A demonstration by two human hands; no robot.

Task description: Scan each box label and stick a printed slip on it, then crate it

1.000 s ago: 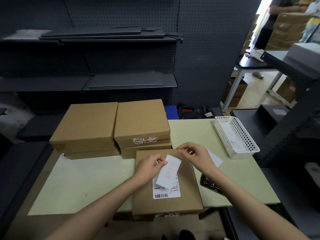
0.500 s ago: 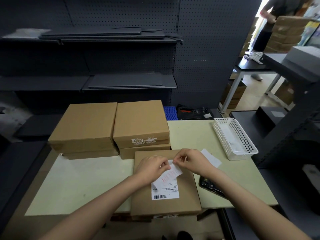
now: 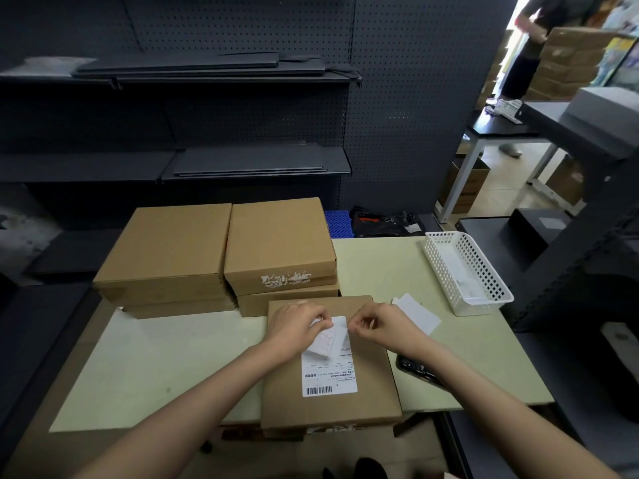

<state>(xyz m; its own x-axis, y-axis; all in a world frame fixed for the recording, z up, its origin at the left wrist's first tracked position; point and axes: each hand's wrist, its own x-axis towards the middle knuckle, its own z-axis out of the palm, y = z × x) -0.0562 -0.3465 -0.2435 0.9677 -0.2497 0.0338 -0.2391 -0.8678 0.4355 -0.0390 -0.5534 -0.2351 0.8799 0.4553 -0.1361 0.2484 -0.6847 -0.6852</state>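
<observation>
A printed slip [image 3: 326,342] is pinched by the left hand [image 3: 297,328] and picked at by the right hand's [image 3: 380,324] fingertips over the shipping label [image 3: 328,375] on the cardboard box [image 3: 328,406] at the table's [image 3: 155,357] near edge. Thin, floppy paper, likely tacky-backed: best held by corners. More boxes [image 3: 221,250] are stacked at the far left, a white basket [image 3: 466,271] at the right edge, dark pegboard shelving [image 3: 207,115] beyond.

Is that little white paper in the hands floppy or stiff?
Probably floppy: the slip curls and tilts where the left hand and right hand pinch it. It looks thin, so likely very light. If it is sticky-backed, it may cling to the fingers.
</observation>
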